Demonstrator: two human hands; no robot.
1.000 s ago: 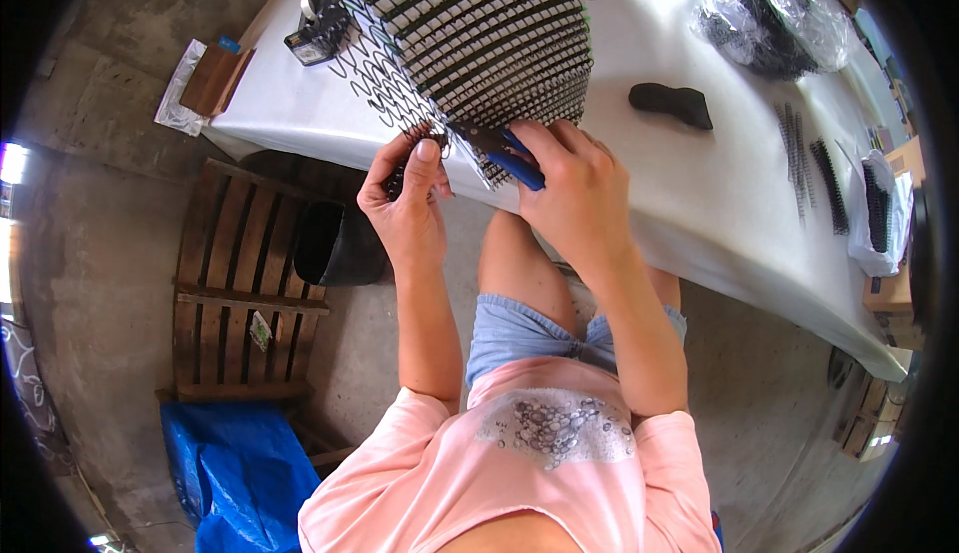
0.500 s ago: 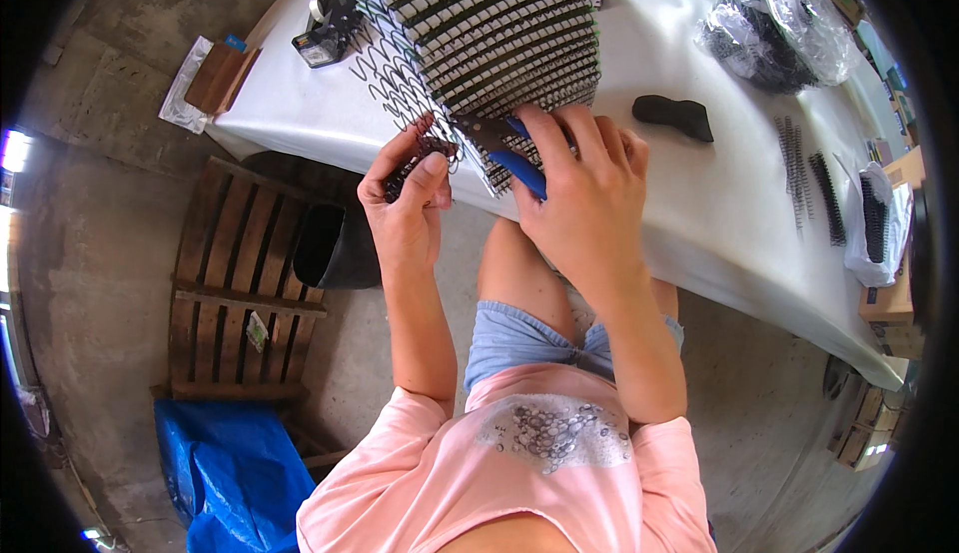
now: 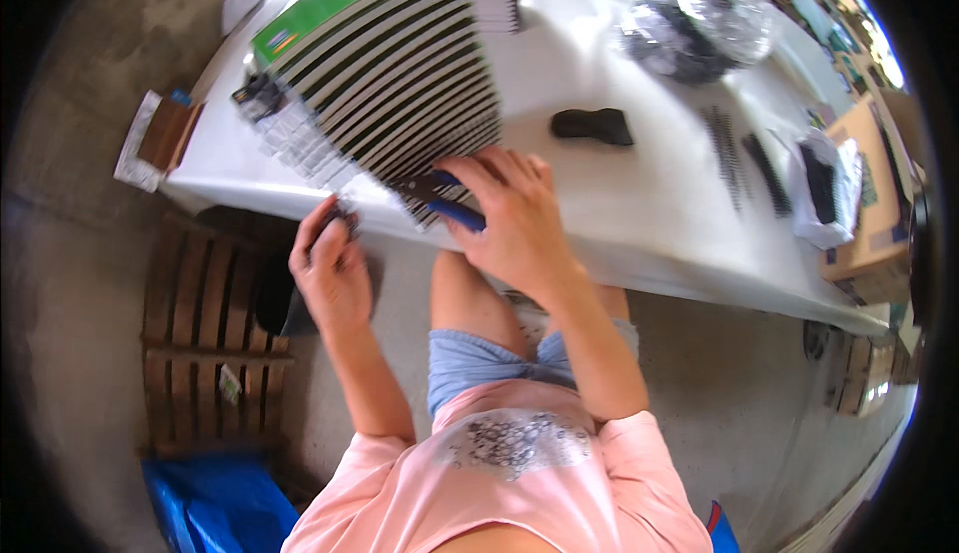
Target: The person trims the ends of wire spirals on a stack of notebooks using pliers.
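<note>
A tall stack of spiral-bound notebooks (image 3: pixel 400 73) with a green top cover stands at the table's front edge, its coil-bound side facing me. My right hand (image 3: pixel 519 218) is closed round blue-handled pliers (image 3: pixel 458 215), their dark jaws at the stack's lower front corner. Off the left of that corner, my left hand (image 3: pixel 335 273) pinches a small bunch of dark coil pieces (image 3: pixel 343 218), partly hidden by the fingers and blurred. Loose coil ends (image 3: pixel 310 143) stick out along the stack's left side, smeared by motion.
On the white-covered table (image 3: pixel 639 203) lie a black elongated object (image 3: pixel 591 126), loose coils (image 3: pixel 724 158) and a clear plastic bag (image 3: pixel 699 18) of dark coils. A cardboard box (image 3: pixel 864 193) stands right. Below left are a black bin (image 3: pixel 283 298) and wooden pallet (image 3: pixel 190 323).
The whole view has shifted, so the stack and table appear farther left. My left hand has drawn away from the stack's corner, toward me, with the coil pieces. The pliers stay at the corner.
</note>
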